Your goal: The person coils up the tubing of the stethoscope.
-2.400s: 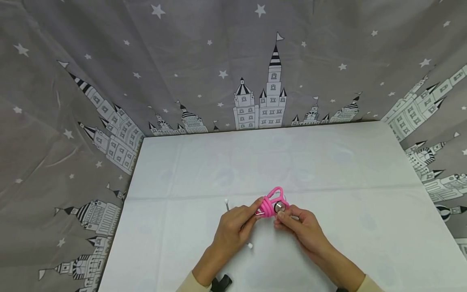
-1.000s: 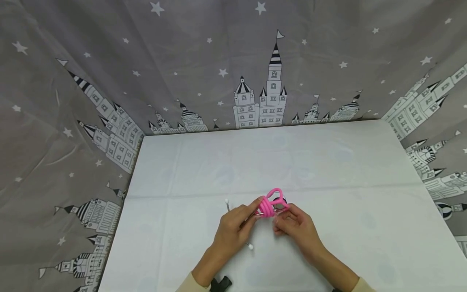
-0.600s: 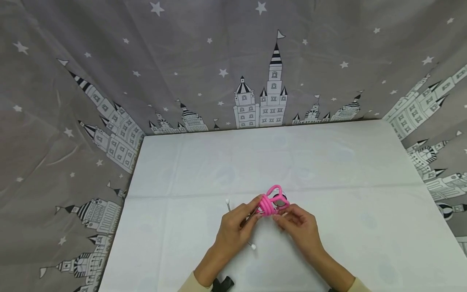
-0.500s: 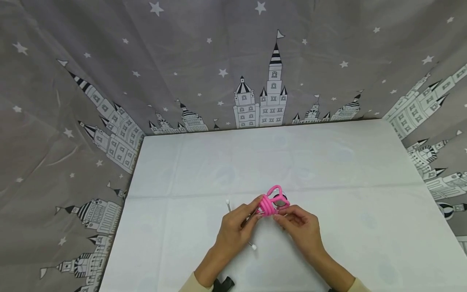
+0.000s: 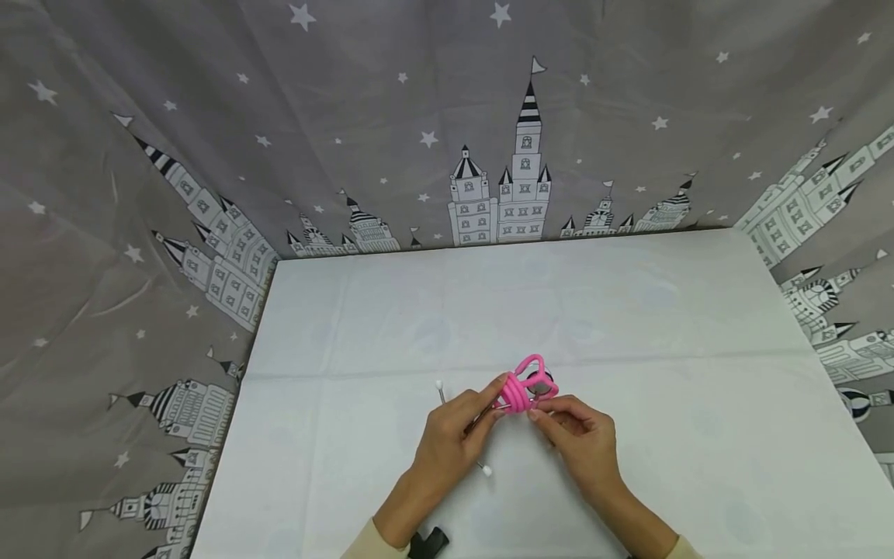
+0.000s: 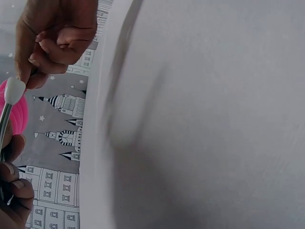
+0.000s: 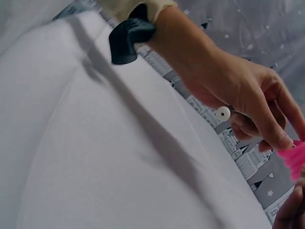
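A stethoscope with pink tubing (image 5: 517, 394) wound into a tight bundle is held just above the table, between both hands. My left hand (image 5: 447, 431) grips the bundle's left end together with the metal ear tubes. One white ear tip (image 5: 439, 384) sticks out behind that hand and another ear tip (image 5: 486, 470) in front of it. The round chestpiece (image 5: 539, 383) shows at the bundle's right end, behind a loop of tubing. My right hand (image 5: 583, 442) pinches the bundle's lower right edge with thumb and forefinger; what lies exactly between those fingertips is hidden.
A white cloth covers the table (image 5: 419, 310). Grey curtains (image 5: 391, 116) with castles and stars stand along its back and sides. A black wrist mount (image 5: 429, 542) sits by the left sleeve, and another mount (image 7: 131, 40) is on the right wrist.
The right fingers have left the chestpiece's metal side and now pinch lower on the bundle. The chestpiece has turned and sits behind the pink loop. Both hands have shifted slightly right.
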Available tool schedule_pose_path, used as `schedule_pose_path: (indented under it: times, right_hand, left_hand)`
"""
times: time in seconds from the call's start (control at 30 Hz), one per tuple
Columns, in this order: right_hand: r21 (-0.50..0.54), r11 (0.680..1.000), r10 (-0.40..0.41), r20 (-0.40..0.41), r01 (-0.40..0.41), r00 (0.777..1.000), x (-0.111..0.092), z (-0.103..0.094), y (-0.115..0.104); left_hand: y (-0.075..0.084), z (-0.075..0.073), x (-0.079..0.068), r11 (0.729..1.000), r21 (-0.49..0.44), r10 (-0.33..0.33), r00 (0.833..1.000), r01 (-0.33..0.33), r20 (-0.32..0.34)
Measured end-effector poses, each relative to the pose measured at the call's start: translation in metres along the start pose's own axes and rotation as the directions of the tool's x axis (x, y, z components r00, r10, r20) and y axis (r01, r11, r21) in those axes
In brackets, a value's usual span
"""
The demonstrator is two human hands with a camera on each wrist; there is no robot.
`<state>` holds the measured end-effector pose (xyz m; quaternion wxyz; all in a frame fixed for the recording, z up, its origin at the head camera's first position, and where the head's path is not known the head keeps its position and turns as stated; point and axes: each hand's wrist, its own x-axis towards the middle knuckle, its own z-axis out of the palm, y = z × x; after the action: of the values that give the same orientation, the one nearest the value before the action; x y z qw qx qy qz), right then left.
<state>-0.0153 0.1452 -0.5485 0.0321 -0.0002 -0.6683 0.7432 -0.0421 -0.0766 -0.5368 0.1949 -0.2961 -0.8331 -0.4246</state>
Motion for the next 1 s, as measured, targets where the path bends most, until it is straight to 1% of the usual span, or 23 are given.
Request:
schedule_pose_path:
  times: [0.1, 0.2, 0.27, 0.33, 0.43, 0.53, 0.6, 0.67, 0.73, 0.8, 0.87, 0.93, 1.0]
  right_hand:
    - [0.037, 0.997, 0.071, 0.037, -0.072, 0.997, 0.001, -0.003, 0.003]
    - [0.024, 0.994, 0.101, 0.069, -0.103, 0.992, 0.003, -0.007, 0.004]
    - [-0.017, 0.998, 0.066, 0.086, -0.064, 0.994, 0.005, -0.010, 0.002]
    - [-0.063, 0.998, -0.010, 0.088, 0.015, 0.996, 0.007, -0.014, -0.002]
    - [-0.145, 0.981, -0.122, 0.073, 0.131, 0.990, 0.011, -0.021, -0.009]
    - [-0.247, 0.948, -0.184, 0.079, 0.198, 0.980, 0.015, -0.027, -0.014]
    - [-0.321, 0.917, -0.209, 0.115, 0.236, 0.971, 0.017, -0.031, -0.016]
    - [-0.386, 0.878, -0.240, 0.159, 0.284, 0.958, 0.017, -0.033, -0.017]
    - [-0.442, 0.834, -0.268, 0.196, 0.329, 0.943, 0.018, -0.035, -0.017]
    - [-0.487, 0.792, -0.293, 0.226, 0.368, 0.929, 0.017, -0.036, -0.016]
    - [-0.527, 0.754, -0.304, 0.248, 0.392, 0.920, 0.017, -0.037, -0.016]
    - [-0.547, 0.734, -0.308, 0.258, 0.401, 0.916, 0.016, -0.037, -0.015]
    - [-0.552, 0.726, -0.313, 0.266, 0.410, 0.912, 0.015, -0.038, -0.014]
  left_hand:
    - [-0.002, 0.000, -0.001, 0.999, -0.031, -0.028, 0.999, 0.028, 0.019]
    - [-0.003, -0.001, -0.001, 0.997, -0.053, -0.052, 0.997, 0.055, 0.052]
    - [-0.004, -0.003, 0.001, 0.997, -0.045, -0.060, 0.995, 0.064, 0.081]
    - [-0.004, -0.005, 0.003, 0.998, -0.022, -0.061, 0.991, 0.064, 0.117]
    - [-0.004, -0.007, 0.005, 0.998, 0.032, -0.062, 0.982, 0.057, 0.177]
    - [-0.004, -0.007, 0.006, 0.996, 0.079, -0.062, 0.970, 0.044, 0.234]
    - [-0.003, -0.007, 0.005, 0.995, 0.094, -0.068, 0.963, 0.044, 0.261]
    - [-0.003, -0.006, 0.004, 0.994, 0.099, -0.063, 0.961, 0.037, 0.270]
    - [-0.004, -0.006, 0.005, 0.994, 0.102, -0.072, 0.957, 0.045, 0.281]
    - [-0.005, -0.006, 0.005, 0.993, 0.106, -0.088, 0.950, 0.059, 0.298]
    - [-0.006, -0.007, 0.006, 0.991, 0.115, -0.097, 0.942, 0.063, 0.320]
    - [-0.008, -0.007, 0.007, 0.990, 0.128, -0.101, 0.934, 0.060, 0.344]
    - [-0.010, -0.007, 0.007, 0.989, 0.145, -0.087, 0.931, 0.037, 0.355]
